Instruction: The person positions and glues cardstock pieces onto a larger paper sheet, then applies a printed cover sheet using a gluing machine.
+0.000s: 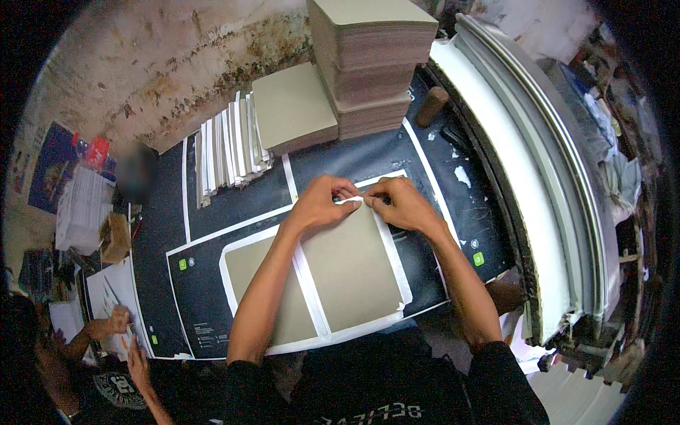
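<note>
Two grey-brown cardboard panels, a left one (262,283) and a right one (354,269), lie side by side on a white paper sheet (310,287). The paper shows as a band between them and as a border around them. At the far edge of the right panel, my left hand (324,202) pinches the white paper edge, which is lifted between finger and thumb. Close beside it, my right hand (400,203) pinches the same edge near the far right corner. My fingers hide part of that edge.
A tall cardboard stack (375,64) and a lower stack (294,106) stand at the back. White paper strips (230,145) lie left of them. A brown cylinder (431,106) rests at right, near a long curved-looking white and metal machine (524,163). Another person's hands (120,322) work at lower left.
</note>
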Demonstrator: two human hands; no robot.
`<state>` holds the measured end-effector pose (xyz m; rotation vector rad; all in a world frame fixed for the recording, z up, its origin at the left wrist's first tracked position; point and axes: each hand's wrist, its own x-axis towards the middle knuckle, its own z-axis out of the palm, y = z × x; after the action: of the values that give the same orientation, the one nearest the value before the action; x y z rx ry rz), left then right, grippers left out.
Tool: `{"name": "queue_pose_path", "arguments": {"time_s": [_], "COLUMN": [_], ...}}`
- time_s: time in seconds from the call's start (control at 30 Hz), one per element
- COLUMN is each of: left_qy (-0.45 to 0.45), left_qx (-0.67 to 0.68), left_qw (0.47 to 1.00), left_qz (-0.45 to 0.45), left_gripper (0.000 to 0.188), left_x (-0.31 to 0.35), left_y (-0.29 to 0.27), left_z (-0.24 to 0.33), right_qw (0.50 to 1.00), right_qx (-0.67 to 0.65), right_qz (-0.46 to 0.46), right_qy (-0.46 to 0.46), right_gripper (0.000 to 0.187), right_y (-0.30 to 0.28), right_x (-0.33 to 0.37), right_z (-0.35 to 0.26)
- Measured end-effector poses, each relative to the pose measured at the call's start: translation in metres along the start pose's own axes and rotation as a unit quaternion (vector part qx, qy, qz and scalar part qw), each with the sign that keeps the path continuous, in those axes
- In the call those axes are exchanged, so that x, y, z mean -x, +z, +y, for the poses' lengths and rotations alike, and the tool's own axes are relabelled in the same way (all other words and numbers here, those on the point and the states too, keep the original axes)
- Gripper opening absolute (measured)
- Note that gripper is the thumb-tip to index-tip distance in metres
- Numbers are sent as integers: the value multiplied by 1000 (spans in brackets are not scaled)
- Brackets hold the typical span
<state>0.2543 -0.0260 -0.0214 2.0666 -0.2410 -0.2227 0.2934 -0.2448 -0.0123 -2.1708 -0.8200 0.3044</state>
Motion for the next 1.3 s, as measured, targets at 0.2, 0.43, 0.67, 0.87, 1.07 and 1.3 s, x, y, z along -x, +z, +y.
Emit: {"name": "queue_pose_path", "arguments": {"time_s": [0.2, 0.43, 0.67, 0.87, 1.07, 1.3], "left_qy": [4, 39, 128, 148, 169, 159], "left_qx": [-11, -47, -61, -82, -143, -221], "left_qw": [999, 997, 990, 986, 975, 962], "left_qz": [39, 46, 15, 9, -3, -29], "left_gripper": [22, 26, 48, 47, 48, 54], "left_x": [6, 8, 1, -3, -2, -4], "left_y": [2, 1, 7, 6, 5, 7], "left_z": [11, 11, 5, 13, 21, 29], "right_qw": [999, 996, 995, 997, 995, 992], "right_qx": [8, -75, -26, -21, -11, -36], "right_qz": [30, -14, 0, 41, 67, 95], "right_qy": [11, 42, 98, 66, 71, 69], "right_gripper": [23, 27, 22, 21, 22, 20], "right_y": [4, -1, 2, 6, 11, 14], "right_x": [0, 1, 7, 10, 13, 17], "right_z": [-1, 6, -4, 2, 3, 0]}}
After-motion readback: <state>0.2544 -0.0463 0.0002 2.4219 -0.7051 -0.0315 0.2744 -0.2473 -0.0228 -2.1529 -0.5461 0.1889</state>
